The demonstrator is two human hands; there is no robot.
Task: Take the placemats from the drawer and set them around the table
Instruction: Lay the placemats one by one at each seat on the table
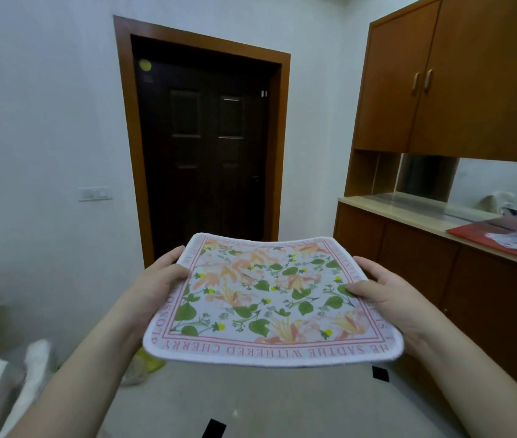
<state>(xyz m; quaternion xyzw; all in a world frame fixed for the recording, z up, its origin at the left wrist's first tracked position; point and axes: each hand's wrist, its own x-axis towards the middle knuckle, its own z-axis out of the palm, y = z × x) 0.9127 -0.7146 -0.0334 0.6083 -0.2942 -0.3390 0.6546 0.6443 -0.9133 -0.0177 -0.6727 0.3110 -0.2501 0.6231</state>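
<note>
Two hands carry one floral placemat (269,298) flat in the air before us: our left hand (159,279) pinches its left edge, our right hand (386,295) its right, thumbs on top. It spans evenly between both grips, over a pale surface we judge to be the worktop (282,406).

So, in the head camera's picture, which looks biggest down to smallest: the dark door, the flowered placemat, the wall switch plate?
1. Dark door
2. Flowered placemat, though nearness to the camera enlarges it
3. Wall switch plate
</note>
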